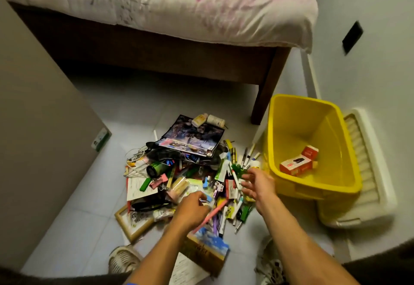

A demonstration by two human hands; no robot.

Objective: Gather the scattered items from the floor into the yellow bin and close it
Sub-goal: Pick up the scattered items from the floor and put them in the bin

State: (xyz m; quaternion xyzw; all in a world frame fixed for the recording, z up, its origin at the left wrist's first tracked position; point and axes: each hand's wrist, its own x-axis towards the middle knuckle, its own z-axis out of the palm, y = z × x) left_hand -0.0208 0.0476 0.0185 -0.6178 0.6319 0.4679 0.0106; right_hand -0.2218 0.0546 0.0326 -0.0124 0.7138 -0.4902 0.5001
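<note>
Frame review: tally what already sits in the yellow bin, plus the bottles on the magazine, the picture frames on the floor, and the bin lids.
Red-and-white boxes in the yellow bin: 2
Bottles on the magazine: 2
Picture frames: 1
White lids: 1
Total: 6

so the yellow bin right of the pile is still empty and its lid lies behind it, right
Not empty: the head view shows red and white boxes already lying in the yellow bin. The rest holds: it stands right of the pile, its lid behind it.
</note>
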